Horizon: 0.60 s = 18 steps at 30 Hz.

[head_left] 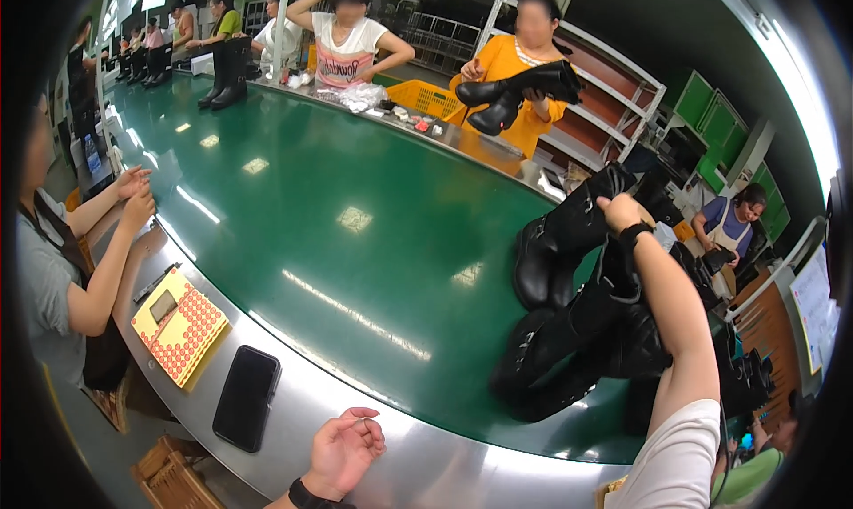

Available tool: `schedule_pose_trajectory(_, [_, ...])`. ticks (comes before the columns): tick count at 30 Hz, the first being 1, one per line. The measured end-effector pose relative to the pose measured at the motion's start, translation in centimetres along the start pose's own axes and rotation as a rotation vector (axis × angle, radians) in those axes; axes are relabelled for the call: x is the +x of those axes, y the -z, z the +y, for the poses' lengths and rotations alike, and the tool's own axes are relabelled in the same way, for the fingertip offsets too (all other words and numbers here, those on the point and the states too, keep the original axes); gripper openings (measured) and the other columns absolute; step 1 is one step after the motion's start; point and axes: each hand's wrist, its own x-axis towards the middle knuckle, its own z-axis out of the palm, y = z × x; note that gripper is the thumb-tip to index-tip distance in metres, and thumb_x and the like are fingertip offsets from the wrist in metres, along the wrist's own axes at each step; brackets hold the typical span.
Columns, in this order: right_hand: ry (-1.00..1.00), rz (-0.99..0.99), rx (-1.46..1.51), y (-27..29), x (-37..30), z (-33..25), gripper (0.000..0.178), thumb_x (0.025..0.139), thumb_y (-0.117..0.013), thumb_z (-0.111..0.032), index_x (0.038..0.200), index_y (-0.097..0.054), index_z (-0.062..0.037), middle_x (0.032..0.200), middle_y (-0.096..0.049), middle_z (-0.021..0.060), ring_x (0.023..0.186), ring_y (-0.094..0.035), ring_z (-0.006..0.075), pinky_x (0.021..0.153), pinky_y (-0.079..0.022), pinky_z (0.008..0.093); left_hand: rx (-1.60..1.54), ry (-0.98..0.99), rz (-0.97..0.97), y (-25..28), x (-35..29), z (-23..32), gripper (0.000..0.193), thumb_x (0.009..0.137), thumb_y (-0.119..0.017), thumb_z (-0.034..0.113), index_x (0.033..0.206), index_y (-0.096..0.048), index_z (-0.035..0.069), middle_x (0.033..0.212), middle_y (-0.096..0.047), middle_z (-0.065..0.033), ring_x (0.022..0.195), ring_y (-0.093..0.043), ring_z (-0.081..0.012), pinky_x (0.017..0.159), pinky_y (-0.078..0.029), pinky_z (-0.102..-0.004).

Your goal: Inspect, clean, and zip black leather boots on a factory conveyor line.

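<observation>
Left hand (345, 451) rests palm-up on the steel rim (418, 460) of the table, fingers loosely curled, holding nothing; dark watch on the wrist. Black phone (246, 397) lies flat on the rim just left of it, and further left a yellow sheet of red dot stickers (182, 327) with a small dark device on top. Right hand (619, 212) is raised over the green belt (293, 207), fingers closed round the top of a tall black boot (558, 247), which hangs tilted with its sole toward the belt. Second black boot (555, 358) lies on its side on the belt just below, near the right forearm. Person in a grey top sits at the left edge, hands (133, 194) together above the rim. Across the belt, a person in orange holds a pair of black boots (515, 91) at chest height; a yellow basket (425, 98) sits beside. Another pair of boots (227, 74) stands upright at the far end of the belt. More people work along the far side.
</observation>
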Motion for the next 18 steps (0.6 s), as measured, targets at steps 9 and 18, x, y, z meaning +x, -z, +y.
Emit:
schedule_pose_trajectory(9, [0.009,-0.019,0.209,-2.1,5.0,1.0,0.056,0.08,-0.061,-0.015,0.13,-0.042,0.0006,0.11,-0.062,0.0293,0.103,-0.062,0.0399,0.077,-0.054,0.0426,0.088,0.019,-0.023,-0.2,0.0,-0.4,0.032,0.087,-0.047,0.022,0.108,-0.052,0.0,0.083,-0.058,-0.0127,0.078,-0.054,-0.0227,0.074,-0.044,-0.0351])
schedule_pose_trajectory(18, [-0.04,0.273,0.169,-1.5,3.3,1.1,0.031,0.078,-0.058,-0.014,0.104,-0.063,0.0025,0.108,-0.064,0.0286,0.106,-0.061,0.0413,0.09,-0.049,0.0462,0.09,0.035,0.055,0.0,-0.2,-0.6,0.027,0.087,-0.048,0.018,0.105,-0.053,-0.001,0.081,-0.058,-0.0112,0.076,-0.054,-0.0212,0.074,-0.045,-0.0347])
